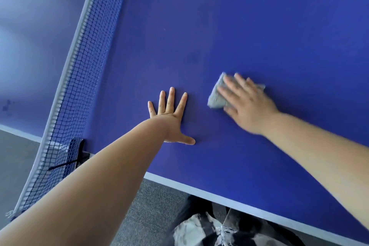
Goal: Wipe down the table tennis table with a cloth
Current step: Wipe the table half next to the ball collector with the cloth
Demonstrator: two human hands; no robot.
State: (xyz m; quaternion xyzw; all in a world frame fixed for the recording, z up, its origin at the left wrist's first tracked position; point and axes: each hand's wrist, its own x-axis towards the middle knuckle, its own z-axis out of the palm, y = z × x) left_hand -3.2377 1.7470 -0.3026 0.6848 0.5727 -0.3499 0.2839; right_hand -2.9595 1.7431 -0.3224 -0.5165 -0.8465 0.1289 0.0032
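The blue table tennis table (229,26) fills most of the view. My right hand (246,104) presses a folded grey cloth (216,98) flat against the table top with straight fingers; the hand and cloth look blurred. Most of the cloth lies under the palm and fingers. My left hand (171,118) lies flat on the table to the left of the cloth, fingers spread wide, holding nothing.
The dark net (83,78) with its white top band runs along the left, clamped by a black bracket (76,156) at the table's near edge. The pale table edge (179,184) crosses the bottom. Grey carpet (143,215) lies below it.
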